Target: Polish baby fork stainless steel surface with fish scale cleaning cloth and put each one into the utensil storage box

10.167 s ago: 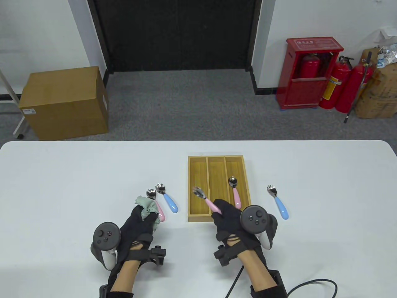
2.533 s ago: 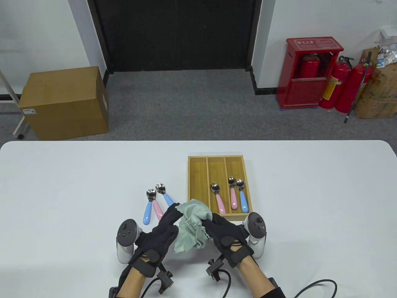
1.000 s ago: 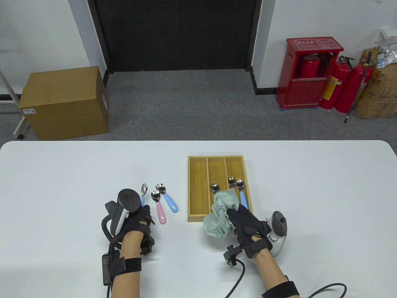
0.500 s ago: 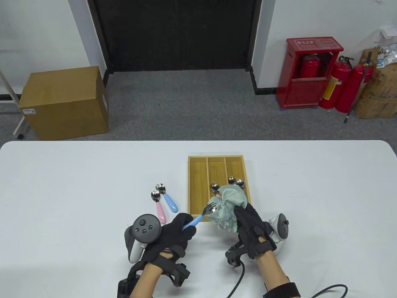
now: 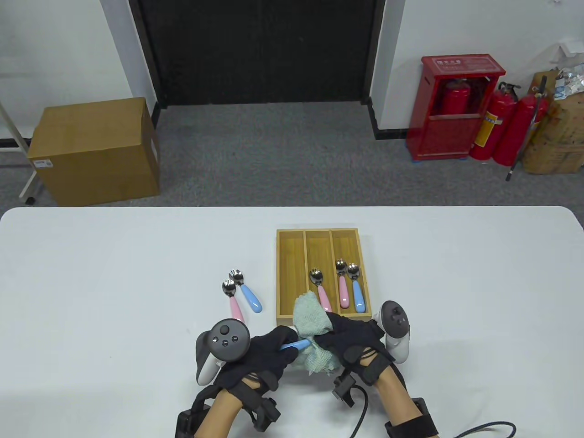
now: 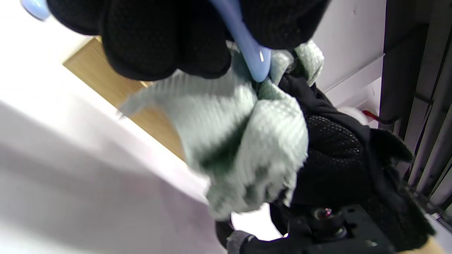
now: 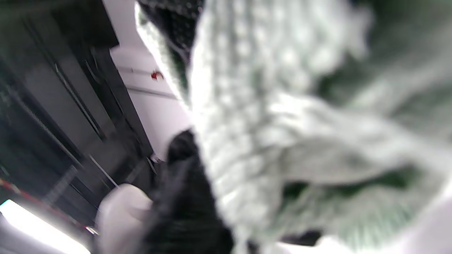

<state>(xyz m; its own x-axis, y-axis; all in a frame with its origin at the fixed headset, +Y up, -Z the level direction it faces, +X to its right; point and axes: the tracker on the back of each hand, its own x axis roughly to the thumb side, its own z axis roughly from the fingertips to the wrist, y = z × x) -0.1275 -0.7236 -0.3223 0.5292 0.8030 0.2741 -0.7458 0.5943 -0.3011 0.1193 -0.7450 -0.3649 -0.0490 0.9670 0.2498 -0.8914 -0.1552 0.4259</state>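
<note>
Left of your grip: pink-handled fork (image 5: 234, 303) and blue-handled fork (image 5: 246, 292) lie on table (image 5: 91, 273), both unpolished by my reckoning. Your left hand (image 5: 260, 356) grips blue fork handle (image 5: 294, 345); its steel head buried in fish scale cloth (image 5: 312, 321), bunched in your right hand (image 5: 353, 340) (head itself hidden). Beyond grip: utensil storage box (image 5: 285, 273) holds three forks. Judgement: three done, one mid-polish, two left.

Pale green waffle-weave cloth (image 5: 311, 319), blue fork handle (image 5: 294, 345) (black gloves (image 5: 269, 353))
</note>
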